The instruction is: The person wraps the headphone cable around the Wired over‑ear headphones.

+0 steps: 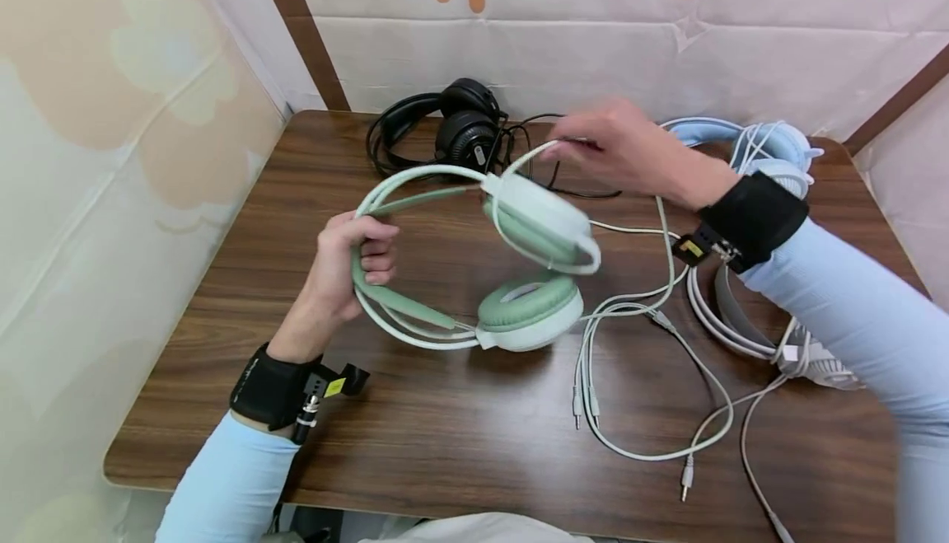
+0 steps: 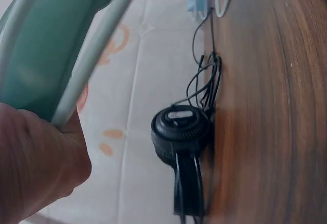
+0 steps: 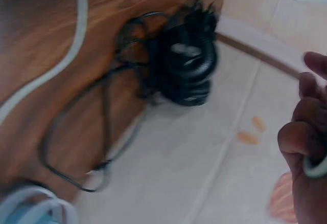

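My left hand [image 1: 335,267] grips the padded headband of green-and-white headphones [image 1: 544,213], its fingers curled round the band. The headphones are held sideways over the table, ear cups to the right, one above the other. The lower green cushion [image 1: 522,300] faces up. With curled fingers my right hand [image 1: 623,143] pinches the pale headphone cable [image 1: 530,153] above the upper cup. The same hand [image 3: 306,132] shows at the right edge of the right wrist view, a bit of cable in its grip. In the left wrist view, the green headband [image 2: 46,45] rises from the hand.
Black headphones [image 1: 467,135] with a tangled cord lie at the back of the wooden table [image 1: 245,345]. Light blue headphones [image 1: 786,147] sit at the back right, grey-white headphones [image 1: 823,362] below them. Pale cables with plugs [image 1: 652,456] loop across the right side.
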Available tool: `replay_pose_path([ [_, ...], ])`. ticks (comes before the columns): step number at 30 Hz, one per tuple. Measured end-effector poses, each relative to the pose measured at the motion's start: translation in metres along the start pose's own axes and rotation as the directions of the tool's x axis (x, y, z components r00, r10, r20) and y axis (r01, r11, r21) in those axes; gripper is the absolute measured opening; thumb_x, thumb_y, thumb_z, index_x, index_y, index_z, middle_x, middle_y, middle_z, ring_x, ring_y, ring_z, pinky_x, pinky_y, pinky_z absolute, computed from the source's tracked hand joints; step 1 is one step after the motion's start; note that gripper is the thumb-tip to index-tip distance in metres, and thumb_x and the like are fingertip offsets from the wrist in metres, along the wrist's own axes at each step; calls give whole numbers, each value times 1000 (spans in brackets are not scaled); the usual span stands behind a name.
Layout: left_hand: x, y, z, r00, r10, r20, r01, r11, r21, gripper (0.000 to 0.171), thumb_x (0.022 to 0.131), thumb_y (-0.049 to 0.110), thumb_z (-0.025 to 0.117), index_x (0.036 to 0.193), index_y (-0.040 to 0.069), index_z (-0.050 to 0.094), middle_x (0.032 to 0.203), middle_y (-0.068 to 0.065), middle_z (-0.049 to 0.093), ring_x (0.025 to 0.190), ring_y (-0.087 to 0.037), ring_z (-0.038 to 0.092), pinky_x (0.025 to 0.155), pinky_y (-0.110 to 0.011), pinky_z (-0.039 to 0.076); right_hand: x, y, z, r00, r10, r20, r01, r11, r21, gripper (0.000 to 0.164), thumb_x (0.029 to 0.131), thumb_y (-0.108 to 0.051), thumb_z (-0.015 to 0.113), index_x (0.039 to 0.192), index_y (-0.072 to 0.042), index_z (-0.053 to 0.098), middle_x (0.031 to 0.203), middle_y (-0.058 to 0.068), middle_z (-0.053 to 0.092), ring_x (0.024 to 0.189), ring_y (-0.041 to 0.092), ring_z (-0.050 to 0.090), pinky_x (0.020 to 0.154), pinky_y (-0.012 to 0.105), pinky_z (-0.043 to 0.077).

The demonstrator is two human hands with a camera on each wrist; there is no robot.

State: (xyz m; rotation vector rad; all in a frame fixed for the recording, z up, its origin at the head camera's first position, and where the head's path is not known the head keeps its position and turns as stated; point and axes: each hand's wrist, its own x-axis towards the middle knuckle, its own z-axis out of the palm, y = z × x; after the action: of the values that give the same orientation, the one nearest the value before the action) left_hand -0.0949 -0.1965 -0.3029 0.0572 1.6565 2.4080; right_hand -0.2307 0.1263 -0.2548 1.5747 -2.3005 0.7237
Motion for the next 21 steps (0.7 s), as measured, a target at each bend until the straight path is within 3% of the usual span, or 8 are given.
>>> replay_pose_path([
  [5, 0, 1, -16, 998, -19, 68, 34, 972, -231, 31, 95, 1, 21, 69, 18, 19, 64, 4, 12, 47, -9, 12, 44, -16, 13, -34, 17, 22, 990, 130, -52, -129, 992, 7, 8, 100, -5, 61, 95, -4, 67, 72, 3, 57, 65, 12, 51, 65, 27, 43],
  [8, 0, -2, -21, 989, -52, 135, 106, 894, -435, 29, 95, 3, 28, 69, 15, 32, 64, 6, 13, 48, -7, 11, 43, -14, 17, -49, 21, 37, 985, 169, -15, -169, 985, 22, 6, 100, -3, 60, 97, -2, 66, 77, 6, 63, 69, 16, 56, 65, 35, 47],
  [10, 1, -3, -23, 979, -104, 177, 191, 776, -601, 21, 93, 6, 37, 72, 12, 40, 65, 7, 16, 50, -6, 12, 43, -14, 22, -58, 20, 47, 983, 184, 14, -185, 982, 31, 6, 98, 1, 61, 98, -2, 66, 80, 6, 66, 71, 17, 60, 66, 38, 51],
  [12, 1, -2, -24, 967, -179, 183, 255, 622, -740, 11, 89, 7, 46, 78, 8, 43, 66, 7, 22, 51, -5, 17, 43, -16, 28, -65, 12, 56, 983, 179, 35, -180, 983, 30, 5, 99, -2, 61, 96, -3, 66, 79, 5, 65, 70, 16, 60, 65, 38, 52],
  [13, 1, -1, -24, 962, -217, 167, 262, 544, -798, 9, 87, 7, 49, 82, 8, 42, 67, 5, 25, 50, -5, 20, 43, -18, 32, -66, 6, 60, 986, 163, 36, -164, 986, 22, 8, 100, -6, 60, 95, -4, 66, 78, 4, 64, 69, 15, 60, 64, 37, 54],
  [15, 4, 1, -23, 958, -275, 80, 201, 451, -870, 15, 84, 4, 52, 87, 9, 38, 69, 2, 32, 49, -8, 26, 42, -24, 37, -66, -13, 69, 996, 90, 13, -90, 996, -24, 20, 105, -17, 55, 92, -6, 65, 76, 2, 63, 66, 13, 61, 60, 35, 55],
  [17, 6, 3, -23, 953, -301, -40, 100, 434, -896, 22, 83, 0, 53, 90, 11, 35, 70, -1, 37, 47, -11, 30, 42, -28, 40, -62, -37, 74, 1000, -2, -12, 1, 995, -95, 33, 109, -29, 46, 88, -8, 62, 73, 0, 58, 58, 12, 56, 51, 32, 50],
  [21, 10, 1, -24, 931, -300, -209, -20, 530, -848, 22, 79, -2, 54, 85, 11, 37, 63, 0, 37, 42, -12, 32, 38, -25, 36, -50, -79, 75, 993, -112, -48, 99, 973, -208, 41, 111, -36, 37, 86, -11, 58, 71, -1, 53, 50, 13, 49, 42, 31, 41],
])
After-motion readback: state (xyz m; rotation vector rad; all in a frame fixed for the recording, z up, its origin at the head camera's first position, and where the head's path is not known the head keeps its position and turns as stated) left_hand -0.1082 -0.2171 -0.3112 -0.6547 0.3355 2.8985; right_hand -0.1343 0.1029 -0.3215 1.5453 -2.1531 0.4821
